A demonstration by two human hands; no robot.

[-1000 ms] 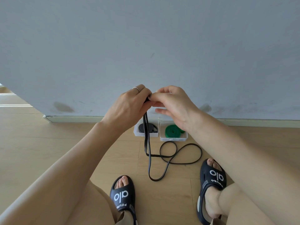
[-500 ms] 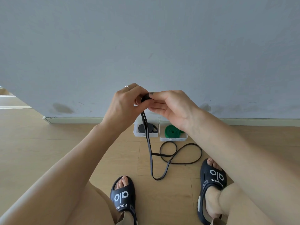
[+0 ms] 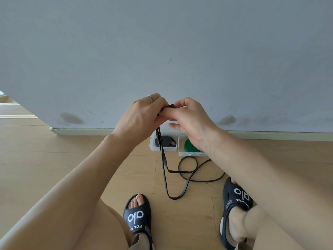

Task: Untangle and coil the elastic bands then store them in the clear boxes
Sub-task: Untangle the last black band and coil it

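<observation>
A long black elastic band [image 3: 164, 175] hangs from my two hands down to the wooden floor, where its slack lies in loose loops. My left hand [image 3: 139, 118] and my right hand [image 3: 191, 120] meet in front of the wall and both pinch the band's upper end, a small rolled part showing between the fingers. Behind them stand two clear boxes against the skirting. The left clear box [image 3: 153, 147] holds a coiled black band [image 3: 166, 141]. The right clear box [image 3: 182, 152] holds a coiled green band [image 3: 189, 146], partly hidden by my right wrist.
A grey wall [image 3: 162, 51] rises close ahead, with a skirting board at its foot. My feet in black slides [image 3: 137, 216] [image 3: 237, 197] rest on the wooden floor on either side of the band's loops. The floor extends left and right.
The hands have turned the band's top end between the fingers, and a small rolled bit now shows. The hanging strand has shifted slightly and the lowest floor loop moved a little toward me.
</observation>
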